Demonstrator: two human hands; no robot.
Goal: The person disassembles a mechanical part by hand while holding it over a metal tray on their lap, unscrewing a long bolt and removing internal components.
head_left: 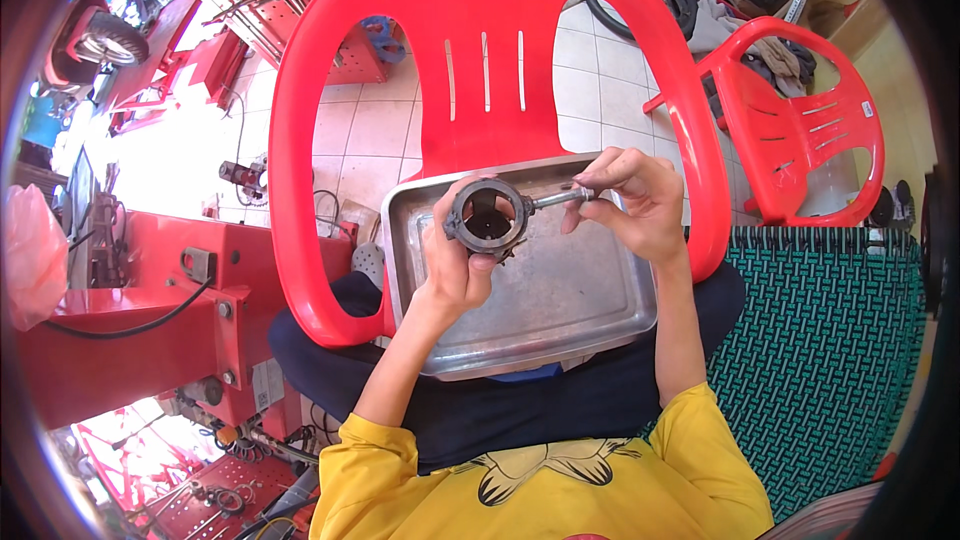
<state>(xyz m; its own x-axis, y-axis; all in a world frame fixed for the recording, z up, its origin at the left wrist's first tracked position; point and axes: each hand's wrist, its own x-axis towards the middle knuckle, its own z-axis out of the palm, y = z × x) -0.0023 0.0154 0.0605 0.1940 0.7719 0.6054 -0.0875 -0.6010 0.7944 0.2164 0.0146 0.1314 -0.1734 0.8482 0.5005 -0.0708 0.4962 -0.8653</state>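
My left hand [453, 265] is wrapped round a dark metal ring-shaped part [518, 220] with a wide hollow bore, held above the tray. A thin metal rod [550, 201] runs from the ring's right side to my right hand [645, 198]. The fingertips of that hand pinch the rod's outer end; whether it is a bolt or a tool, I cannot tell. Below both hands lies a shallow rectangular metal tray [560, 290], resting partly on the seat of a red plastic chair [488, 135] and close to my lap.
To the right stand a green woven seat [800, 330] and a second red chair [810, 130]. A red steel machine frame [140, 280] with a black cable is at my left, beside a pink plastic bag [37, 255]. Farther off are a red cabinet [255, 0] and a wheel [112, 38].
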